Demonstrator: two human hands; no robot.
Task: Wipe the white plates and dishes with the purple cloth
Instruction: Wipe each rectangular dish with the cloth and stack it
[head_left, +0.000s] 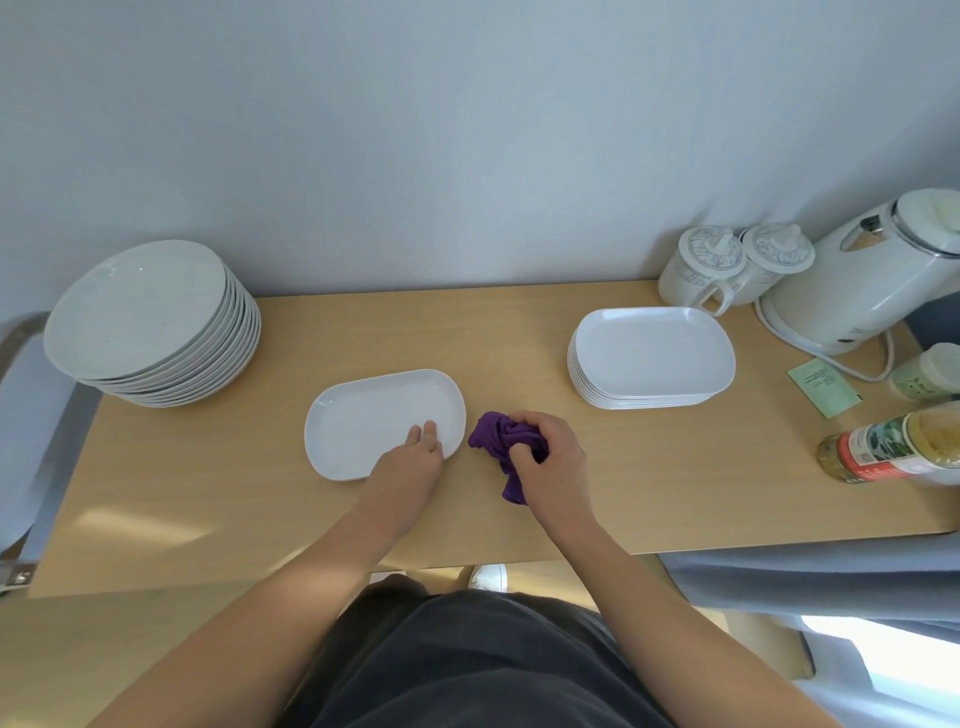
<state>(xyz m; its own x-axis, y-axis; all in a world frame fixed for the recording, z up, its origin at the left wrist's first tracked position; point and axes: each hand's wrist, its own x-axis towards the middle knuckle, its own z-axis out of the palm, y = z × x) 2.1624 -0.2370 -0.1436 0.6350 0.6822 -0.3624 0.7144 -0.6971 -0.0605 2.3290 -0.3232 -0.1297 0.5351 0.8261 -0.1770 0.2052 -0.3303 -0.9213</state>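
Home kitchen nook: kettle (862, 280), lidded mugs (706, 270), plate stacks (150, 322).

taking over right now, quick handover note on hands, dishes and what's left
Left hand: flat fingers rest on the single oblong dish, mid table.
Right hand: grips the bunched purple cloth just right of that dish, off it.
Stacks: round plates far left, oblong dishes right.
Done: cannot tell which are wiped.
Left: wipe this dish, then the rest.
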